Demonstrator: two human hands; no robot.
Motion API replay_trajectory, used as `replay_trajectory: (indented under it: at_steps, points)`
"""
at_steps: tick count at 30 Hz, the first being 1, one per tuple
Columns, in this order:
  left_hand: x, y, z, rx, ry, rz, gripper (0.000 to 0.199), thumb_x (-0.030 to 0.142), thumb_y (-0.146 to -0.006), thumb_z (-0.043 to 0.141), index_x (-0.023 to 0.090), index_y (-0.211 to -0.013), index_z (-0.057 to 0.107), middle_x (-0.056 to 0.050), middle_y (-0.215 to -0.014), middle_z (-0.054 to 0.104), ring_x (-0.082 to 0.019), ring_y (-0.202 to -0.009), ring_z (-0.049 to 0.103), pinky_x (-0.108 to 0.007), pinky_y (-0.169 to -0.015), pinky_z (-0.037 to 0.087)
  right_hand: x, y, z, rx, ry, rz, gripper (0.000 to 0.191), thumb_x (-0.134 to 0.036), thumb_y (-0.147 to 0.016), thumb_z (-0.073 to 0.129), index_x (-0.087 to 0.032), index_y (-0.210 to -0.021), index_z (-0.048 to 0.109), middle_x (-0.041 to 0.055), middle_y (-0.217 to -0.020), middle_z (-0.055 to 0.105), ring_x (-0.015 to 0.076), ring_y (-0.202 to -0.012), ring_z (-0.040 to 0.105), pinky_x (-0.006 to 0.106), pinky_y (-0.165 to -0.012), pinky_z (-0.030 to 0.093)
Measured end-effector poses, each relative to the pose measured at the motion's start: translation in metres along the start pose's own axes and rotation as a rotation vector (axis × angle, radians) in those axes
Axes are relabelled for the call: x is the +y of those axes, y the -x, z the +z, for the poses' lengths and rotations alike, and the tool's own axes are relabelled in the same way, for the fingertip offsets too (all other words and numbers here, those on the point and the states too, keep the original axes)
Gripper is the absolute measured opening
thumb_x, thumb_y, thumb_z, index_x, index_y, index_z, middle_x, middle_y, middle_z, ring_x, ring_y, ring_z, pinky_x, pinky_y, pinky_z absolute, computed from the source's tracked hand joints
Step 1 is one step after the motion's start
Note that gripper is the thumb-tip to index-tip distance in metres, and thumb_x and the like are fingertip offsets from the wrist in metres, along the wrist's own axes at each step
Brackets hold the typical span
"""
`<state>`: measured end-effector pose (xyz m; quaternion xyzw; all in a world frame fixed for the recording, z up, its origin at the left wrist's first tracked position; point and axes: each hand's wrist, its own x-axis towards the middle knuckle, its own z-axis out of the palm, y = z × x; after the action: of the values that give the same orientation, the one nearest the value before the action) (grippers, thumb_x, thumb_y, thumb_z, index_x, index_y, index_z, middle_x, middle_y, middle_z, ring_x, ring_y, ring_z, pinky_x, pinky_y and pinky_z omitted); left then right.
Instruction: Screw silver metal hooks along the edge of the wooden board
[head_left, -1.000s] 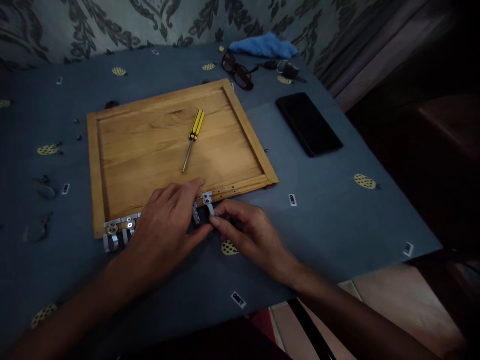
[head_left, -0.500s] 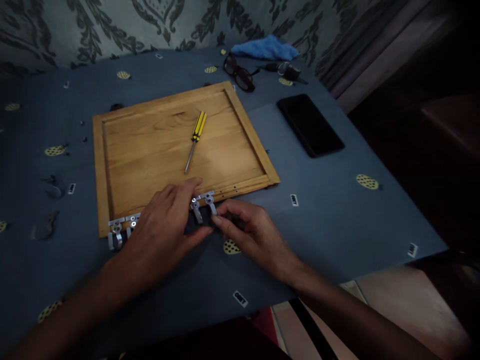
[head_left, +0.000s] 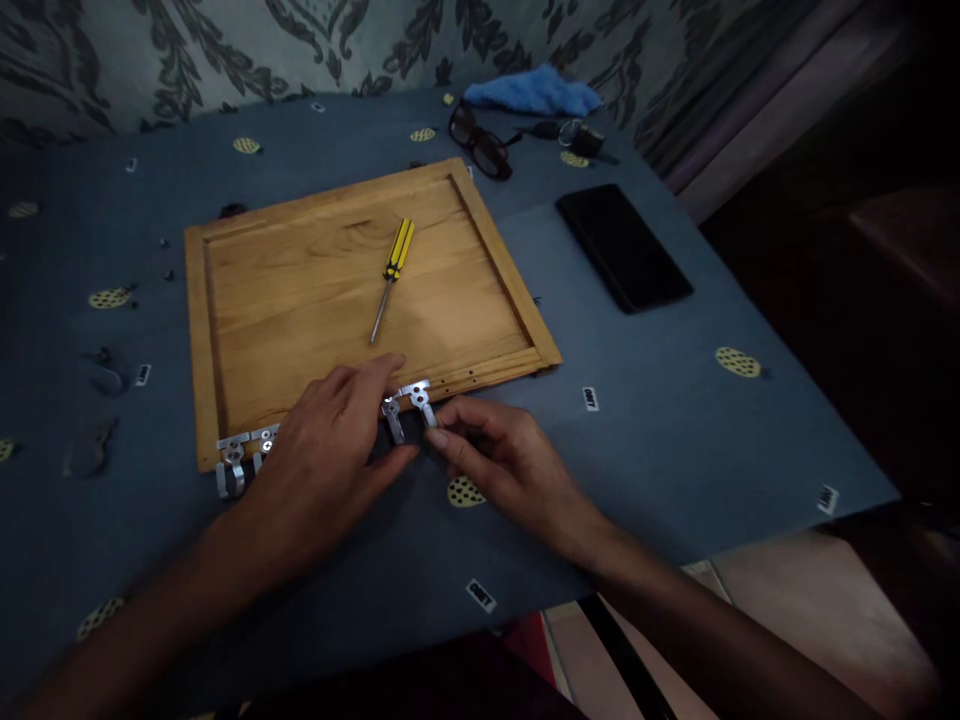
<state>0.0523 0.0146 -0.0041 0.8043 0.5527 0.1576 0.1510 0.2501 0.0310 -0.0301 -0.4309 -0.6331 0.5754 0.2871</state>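
Note:
A framed wooden panel (head_left: 337, 300) lies on the table, with metal brackets along its near edge. My left hand (head_left: 330, 440) rests over that edge, thumb and fingers spread apart, covering part of the metalwork. Just right of it, my right hand (head_left: 502, 450) pinches the lower end of the rightmost metal bracket (head_left: 420, 396) between thumb and fingers. Another bracket (head_left: 394, 420) shows between the hands, and more metal fittings (head_left: 234, 455) sit at the panel's near left corner. A yellow and black screwdriver (head_left: 397, 250) lies on the panel.
A black phone (head_left: 624, 248) is right of the panel. Behind it are dark glasses (head_left: 480, 142), keys (head_left: 581, 138) and a blue cloth (head_left: 536, 92). Small dark metal pieces (head_left: 94, 448) lie at the left on the patterned blue tablecloth (head_left: 645, 460).
My left thumb has drawn slightly leftward, away from the right hand. My right hand keeps its pinch at the bracket, and the view has shifted a little.

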Motion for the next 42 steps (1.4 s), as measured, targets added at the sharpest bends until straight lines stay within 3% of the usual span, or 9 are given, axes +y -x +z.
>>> replay_trajectory:
  at_steps: [9,34,42]
  points:
    - [-0.001,0.000,-0.003,-0.044,-0.005,-0.018,0.060,0.026,-0.087,0.067,0.023,-0.140,0.040,-0.010,-0.126,0.065,-0.030,-0.119,0.062,-0.048,-0.098,0.053,0.000,-0.001,0.000,-0.005,0.024,-0.008,0.022,-0.031,-0.095,0.055,-0.019,-0.076,0.056,-0.0024,-0.067,0.052,0.0105,-0.063,0.047,0.026,-0.058,0.038]
    - [0.008,-0.009,0.001,-0.018,-0.024,0.056,0.054,0.027,-0.087,0.070,0.021,-0.134,0.044,-0.010,-0.123,0.067,-0.030,-0.114,0.063,-0.046,-0.094,0.053,0.000,-0.001,0.000,-0.003,0.020,-0.014,0.020,-0.025,-0.095,0.055,-0.019,-0.076,0.056,-0.0029,-0.068,0.053,0.0103,-0.062,0.048,0.024,-0.057,0.036]
    - [0.007,-0.010,0.003,0.000,0.008,0.017,0.056,0.026,-0.085,0.072,0.021,-0.134,0.045,-0.009,-0.120,0.069,-0.031,-0.113,0.064,-0.047,-0.094,0.053,0.001,0.000,0.001,0.004,0.049,-0.072,0.023,-0.026,-0.098,0.053,-0.019,-0.076,0.054,-0.0037,-0.067,0.051,0.0099,-0.062,0.047,0.025,-0.060,0.035]
